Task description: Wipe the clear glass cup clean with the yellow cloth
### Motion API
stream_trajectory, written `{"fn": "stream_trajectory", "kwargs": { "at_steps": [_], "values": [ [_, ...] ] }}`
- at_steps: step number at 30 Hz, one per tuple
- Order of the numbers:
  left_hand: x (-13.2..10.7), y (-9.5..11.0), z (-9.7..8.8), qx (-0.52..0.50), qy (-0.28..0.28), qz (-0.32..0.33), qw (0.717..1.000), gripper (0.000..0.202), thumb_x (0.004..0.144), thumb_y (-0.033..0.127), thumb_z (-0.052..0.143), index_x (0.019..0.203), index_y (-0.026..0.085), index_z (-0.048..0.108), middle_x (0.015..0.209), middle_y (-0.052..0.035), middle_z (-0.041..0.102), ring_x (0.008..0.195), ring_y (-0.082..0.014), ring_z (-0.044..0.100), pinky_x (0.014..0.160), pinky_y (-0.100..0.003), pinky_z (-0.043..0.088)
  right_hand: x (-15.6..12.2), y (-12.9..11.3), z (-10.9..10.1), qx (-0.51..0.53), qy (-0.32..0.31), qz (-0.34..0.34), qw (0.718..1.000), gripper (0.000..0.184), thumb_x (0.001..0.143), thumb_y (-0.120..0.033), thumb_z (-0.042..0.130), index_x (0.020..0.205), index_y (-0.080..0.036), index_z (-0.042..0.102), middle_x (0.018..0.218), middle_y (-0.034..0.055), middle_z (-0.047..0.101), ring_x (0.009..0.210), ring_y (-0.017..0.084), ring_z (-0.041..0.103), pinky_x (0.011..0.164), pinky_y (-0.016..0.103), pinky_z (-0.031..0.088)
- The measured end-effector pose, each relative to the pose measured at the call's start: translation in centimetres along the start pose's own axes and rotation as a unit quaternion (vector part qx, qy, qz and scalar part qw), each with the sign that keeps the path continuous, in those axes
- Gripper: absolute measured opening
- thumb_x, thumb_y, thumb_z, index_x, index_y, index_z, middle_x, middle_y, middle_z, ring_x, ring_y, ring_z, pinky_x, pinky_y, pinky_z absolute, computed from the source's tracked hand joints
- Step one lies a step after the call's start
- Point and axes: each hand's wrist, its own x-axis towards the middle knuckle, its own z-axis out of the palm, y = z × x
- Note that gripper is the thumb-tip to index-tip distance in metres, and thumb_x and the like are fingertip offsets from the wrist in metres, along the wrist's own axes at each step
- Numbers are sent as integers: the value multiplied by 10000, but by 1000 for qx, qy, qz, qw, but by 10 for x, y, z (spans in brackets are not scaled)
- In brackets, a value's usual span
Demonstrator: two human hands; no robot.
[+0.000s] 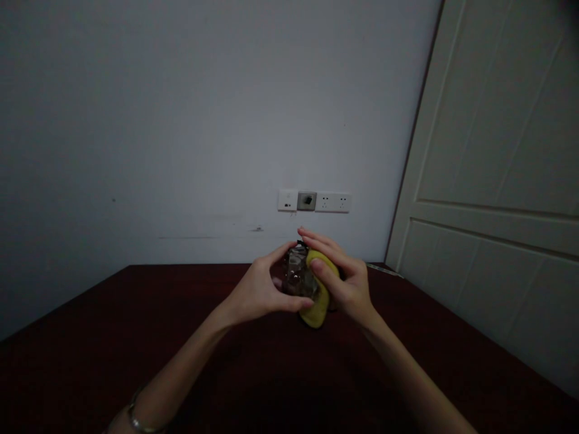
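My left hand [260,290] is wrapped around a small clear glass [296,274], held above the dark red table [136,337]. Thumb and fingers curl around its left side. My right hand [344,280] presses a yellow sponge [320,301] against the right side of the glass, fingers closed over the top of the sponge. Most of the glass is hidden between the two hands. A thin bracelet [136,419] sits on my left wrist.
A white wall stands behind the table, with a row of sockets and a switch [314,201] just above the hands. A cream panelled door [497,199] fills the right side. The room is dim.
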Motion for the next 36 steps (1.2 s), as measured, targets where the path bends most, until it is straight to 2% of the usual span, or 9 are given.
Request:
{"fn": "stream_trajectory", "kwargs": {
  "at_steps": [5,8,11,18,24,28,31,33,36],
  "values": [
    [-1,-2,-1,155,48,51,985,948,567,288,811,1385,125,360,1360,-161,506,1202,-294,531,1036,-466,424,1,11,2,35,28,69,997,261,862,-318,578,1105,-319,671,1223,19,648,1184,205,566,1041,438,425],
    [0,-2,-2,264,76,95,957,924,573,295,797,1372,100,377,1395,-180,463,1275,-301,456,1096,-477,343,-1,10,3,24,22,40,999,268,859,-289,583,1111,-316,668,1237,24,639,1185,207,564,1042,440,423],
    [0,-2,-2,291,83,110,947,933,585,317,787,1387,118,353,1396,-173,461,1261,-297,470,1075,-473,370,-3,6,2,-16,-5,-12,1000,304,854,-242,583,1140,-318,650,1268,33,616,1215,226,539,1047,478,411],
    [0,-2,-1,231,82,79,966,796,632,260,748,1347,158,412,1259,-131,584,1051,-265,613,920,-428,501,-4,3,-4,-82,-85,-118,986,445,811,-152,607,1223,-320,591,1310,41,582,1308,266,438,1072,546,364],
    [-1,3,1,143,88,29,985,913,565,341,816,1357,140,408,1233,-135,604,1057,-269,617,919,-420,509,1,-1,-5,-23,-22,8,999,330,844,-242,597,1157,-338,635,1269,22,616,1197,226,556,1033,491,431],
    [0,2,1,89,68,9,994,803,614,313,786,1320,147,442,1090,-108,669,924,-242,662,766,-363,561,-1,-8,-5,-43,-71,-33,996,360,834,-182,606,1155,-342,634,1301,9,591,1293,231,459,1082,516,366],
    [1,-1,-1,88,79,12,993,834,597,268,790,1334,139,422,1081,-106,668,904,-233,659,738,-339,558,-2,-12,-6,-68,-128,-76,987,375,832,-146,596,1148,-343,639,1298,2,591,1346,243,385,1095,552,333],
    [1,-2,-1,86,76,15,993,813,603,251,783,1329,148,429,1093,-100,665,896,-223,659,740,-332,555,-2,-11,-6,-63,-126,-68,988,362,835,-157,596,1143,-342,642,1285,9,602,1337,250,399,1080,562,350],
    [1,0,-1,83,59,10,995,770,620,276,777,1311,165,456,1118,-98,657,909,-224,659,766,-350,554,1,-7,-5,-37,-76,-18,996,311,840,-203,602,1116,-333,661,1269,23,615,1291,250,462,1064,540,376]
  ]
}}
